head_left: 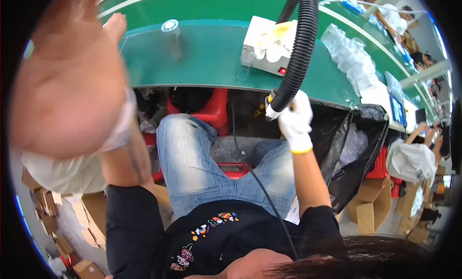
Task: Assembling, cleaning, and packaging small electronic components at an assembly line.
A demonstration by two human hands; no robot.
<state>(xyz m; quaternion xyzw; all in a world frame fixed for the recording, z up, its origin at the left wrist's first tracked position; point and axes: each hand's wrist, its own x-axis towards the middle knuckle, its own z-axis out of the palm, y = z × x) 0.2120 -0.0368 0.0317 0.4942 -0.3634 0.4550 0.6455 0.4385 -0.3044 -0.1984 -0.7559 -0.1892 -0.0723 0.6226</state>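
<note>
1. Head view: the right hand (296, 120), white-gloved, is closing around the lower end of a black hose (300, 53), fingers partly hidden behind it.
2. The hose is arching down over the tabletop (207, 69), its white-collared end hanging just past the near edge, right of the middle.
3. The left hand (67, 89) is showing large and blurred near the camera; cannot tell whether its grip is spread or pinching anything.
4. Handling, by judgement: the ribbed hose is looking light and bendy, springy along its curve, not fragile; ribs should be giving good purchase. Best hold: just behind the stiffer collar, where the right grip is sitting.
5. Counting: one hose; one white box (270, 65) with a red switch, its front facing the tabletop's near edge.
6. Two clear containers: a white-topped cylinder (171, 26) standing toward the left end, and a clear cup (245, 66) standing by the box's left corner, close to the near edge.
7. White pieces (273, 49) are heaping on the box, clear plastic (350, 55) is bunching toward the right end; both too jumbled for counting.
</note>
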